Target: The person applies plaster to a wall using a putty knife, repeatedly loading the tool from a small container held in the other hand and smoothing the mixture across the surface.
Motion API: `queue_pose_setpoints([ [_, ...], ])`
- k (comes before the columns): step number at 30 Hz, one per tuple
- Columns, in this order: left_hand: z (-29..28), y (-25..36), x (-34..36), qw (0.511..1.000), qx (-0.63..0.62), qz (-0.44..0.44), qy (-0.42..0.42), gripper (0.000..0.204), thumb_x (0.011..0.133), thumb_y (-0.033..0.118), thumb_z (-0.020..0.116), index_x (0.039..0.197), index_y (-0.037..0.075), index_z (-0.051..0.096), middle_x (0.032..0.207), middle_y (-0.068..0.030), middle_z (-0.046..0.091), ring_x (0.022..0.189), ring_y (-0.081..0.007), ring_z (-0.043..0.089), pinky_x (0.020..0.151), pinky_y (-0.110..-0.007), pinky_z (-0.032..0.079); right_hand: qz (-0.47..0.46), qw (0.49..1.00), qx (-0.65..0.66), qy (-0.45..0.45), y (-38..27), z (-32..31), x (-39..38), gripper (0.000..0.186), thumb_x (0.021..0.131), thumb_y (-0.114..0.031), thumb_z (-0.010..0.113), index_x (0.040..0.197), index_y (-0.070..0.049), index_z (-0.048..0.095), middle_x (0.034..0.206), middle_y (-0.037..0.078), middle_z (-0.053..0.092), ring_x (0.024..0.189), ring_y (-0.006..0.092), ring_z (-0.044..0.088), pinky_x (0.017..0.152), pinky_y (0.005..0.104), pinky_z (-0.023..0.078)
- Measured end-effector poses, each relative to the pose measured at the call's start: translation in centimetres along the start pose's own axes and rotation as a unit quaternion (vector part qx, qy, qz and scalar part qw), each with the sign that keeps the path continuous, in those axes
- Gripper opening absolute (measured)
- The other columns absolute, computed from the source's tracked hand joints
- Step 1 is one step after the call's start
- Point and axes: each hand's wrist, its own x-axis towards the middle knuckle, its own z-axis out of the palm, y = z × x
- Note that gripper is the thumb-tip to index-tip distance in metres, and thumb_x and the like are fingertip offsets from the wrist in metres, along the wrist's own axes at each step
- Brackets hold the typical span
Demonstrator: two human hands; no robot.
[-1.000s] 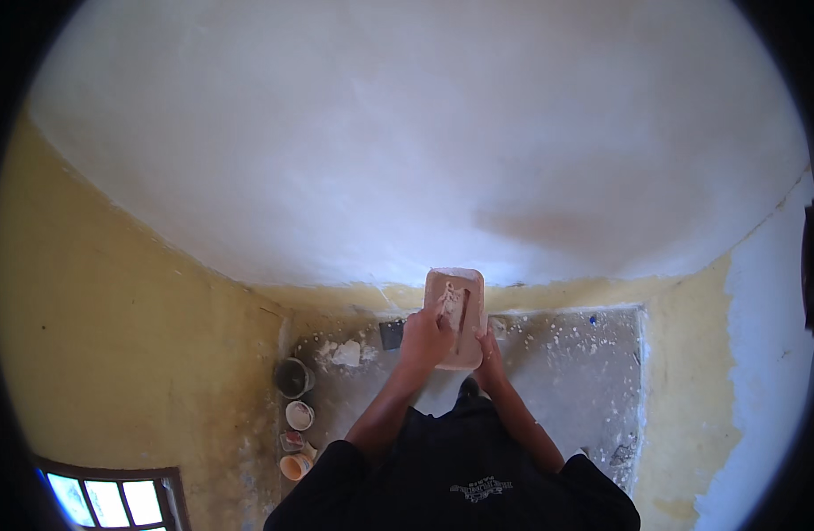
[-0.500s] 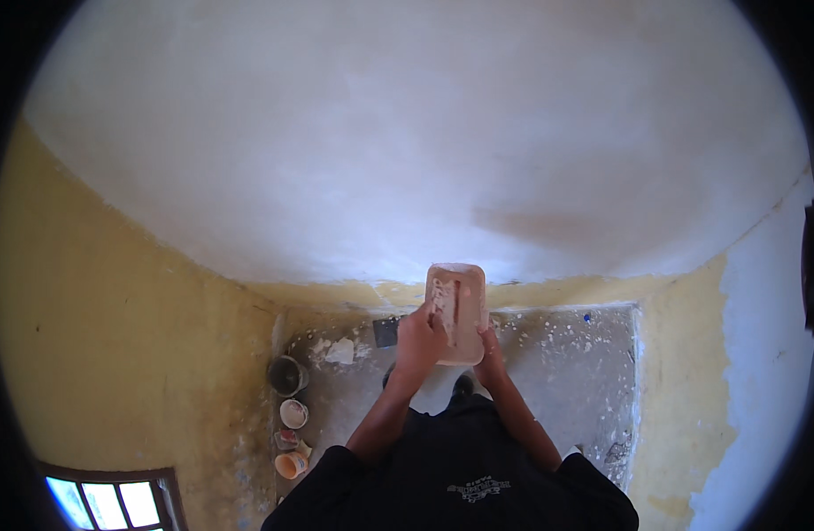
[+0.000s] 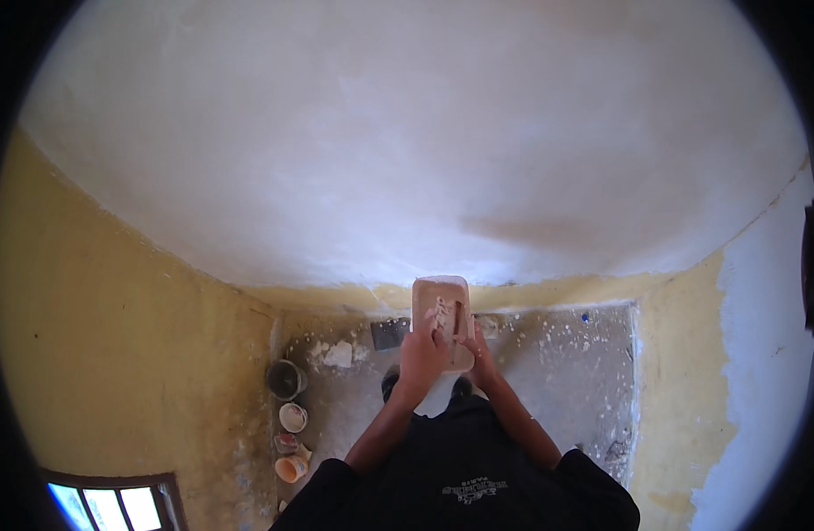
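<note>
Out in front of my body I hold a shallow, pinkish-tan rectangular tray (image 3: 432,299) with rounded corners. Pale paste is smeared inside it, and a dark narrow strip shows along its right half; I cannot tell what that strip is. My left hand (image 3: 422,356) is closed at the tray's near left side, its fingers reaching in over the rim beside the paste. At the right edge, my right hand (image 3: 479,358) grips the tray, some of its fingers hidden.
A whitish coated wall (image 3: 407,159) rises ahead, with a yellow wall (image 3: 115,336) at left. Along the left floor edge stand a dark bucket (image 3: 286,379), a white tub (image 3: 293,417) and an orange-and-white bucket (image 3: 290,468). A dark flat piece (image 3: 389,334) lies on the spattered floor (image 3: 548,389).
The tray has shifted a little left and nearer to me, with both hands moving along. More of my right hand's fingers show at its right edge.
</note>
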Motion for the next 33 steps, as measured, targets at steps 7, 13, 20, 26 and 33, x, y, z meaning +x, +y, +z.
queue_pose_setpoints([
  [7, 1.0, -0.4, -0.3, 0.998, -0.048, 0.034, -0.006, 0.039, 0.085, 0.013, 0.054, 0.121, -0.001, 0.059, 0.083, -0.0304, 0.063, 0.08, -0.0452, 0.063, 0.073, -0.052, 0.051, -0.029, 0.999, -0.002, 0.023, 0.8, 1.1, 0.6, 0.067, 0.093, -0.037, 0.056, 0.147, -0.015, 0.023, 0.137, 0.009, 0.043, 0.127, 0.0226, 0.045, 0.105, 0.0388, 0.039],
  [13, -0.4, 0.2, 0.0, 0.999, -0.029, 0.015, -0.029, 0.033, 0.086, 0.014, 0.053, 0.114, -0.002, 0.061, 0.082, -0.0298, 0.063, 0.08, -0.0465, 0.063, 0.075, -0.054, 0.05, -0.013, 0.999, -0.035, 0.028, 1.8, 0.1, 1.6, 0.065, 0.095, -0.043, 0.054, 0.145, -0.011, 0.027, 0.134, 0.01, 0.048, 0.123, 0.0222, 0.05, 0.101, 0.0386, 0.044],
  [20, -2.9, -0.5, 0.8, 0.999, 0.051, -0.002, -0.01, 0.027, 0.085, 0.011, 0.054, 0.11, 0.0, 0.058, 0.075, -0.0272, 0.064, 0.072, -0.0462, 0.064, 0.069, -0.054, 0.051, 0.006, 0.999, -0.006, 0.048, 0.4, 1.1, 0.2, 0.068, 0.093, -0.033, 0.06, 0.143, -0.001, 0.026, 0.134, 0.014, 0.045, 0.12, 0.0216, 0.049, 0.1, 0.0365, 0.042],
  [26, 0.0, -0.7, -0.6, 0.999, 0.038, -0.026, -0.029, 0.031, 0.086, 0.014, 0.051, 0.111, -0.001, 0.062, 0.077, -0.0303, 0.063, 0.075, -0.048, 0.062, 0.072, -0.056, 0.051, -0.004, 0.992, -0.078, 0.103, -0.9, 2.8, 0.2, 0.071, 0.092, -0.034, 0.063, 0.142, 0.001, 0.026, 0.133, 0.014, 0.045, 0.12, 0.022, 0.049, 0.099, 0.0367, 0.042],
  [33, 0.0, -1.1, 0.3, 0.999, -0.026, 0.018, -0.007, 0.029, 0.085, 0.015, 0.053, 0.104, -0.003, 0.064, 0.08, -0.03, 0.063, 0.078, -0.0475, 0.063, 0.073, -0.054, 0.051, -0.003, 0.983, -0.131, 0.131, -2.1, 4.7, -0.3, 0.068, 0.095, -0.04, 0.056, 0.143, -0.002, 0.026, 0.137, 0.013, 0.04, 0.125, 0.0207, 0.044, 0.1, 0.0349, 0.042],
])
